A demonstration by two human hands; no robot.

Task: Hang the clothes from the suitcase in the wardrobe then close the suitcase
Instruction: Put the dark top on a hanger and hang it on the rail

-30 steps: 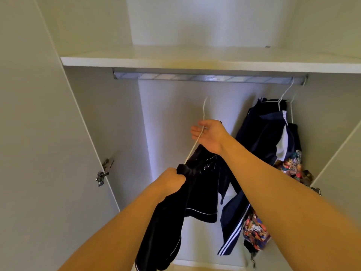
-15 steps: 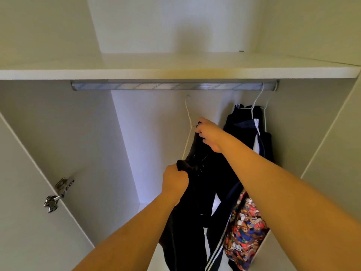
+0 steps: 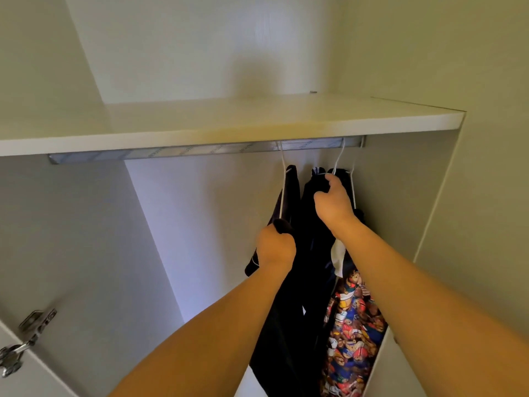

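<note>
Head view: inside the wardrobe (image 3: pixel 200 253), a dark garment (image 3: pixel 286 325) hung on a white hanger (image 3: pixel 283 193) whose hook sat over the rail (image 3: pixel 171 153), under the shelf (image 3: pixel 229 124). The garment lay directly at the left hand (image 3: pixel 276 249): a fold of dark cloth bulged out of the top of the fist, the rest dropped below and beneath the forearm. Left hand was closed tight, fingers curled round the garment's shoulder end, just below the hanger's lower arm. Whether it also held the hanger wire could not be told.

The right hand (image 3: pixel 333 204) was up and to the right, near the left hand but apart from it. Its fingers were curled over the top of a second dark piece (image 3: pixel 313 224) that hung next to the first, thumb hooked in front, gripping the cloth near a second hanger (image 3: pixel 339 160). That hanger's hook was on the rail too, close to the right end. Whether the fingers touched its wire could not be told.

A white-trimmed bit (image 3: pixel 339 260) showed under the right wrist. A cartoon-print garment (image 3: pixel 352 333) hung lowest on the right, against the side panel (image 3: pixel 406 210). All the clothes were bunched at the right end of the rail. A door hinge (image 3: pixel 25 336) sat lower left.
</note>
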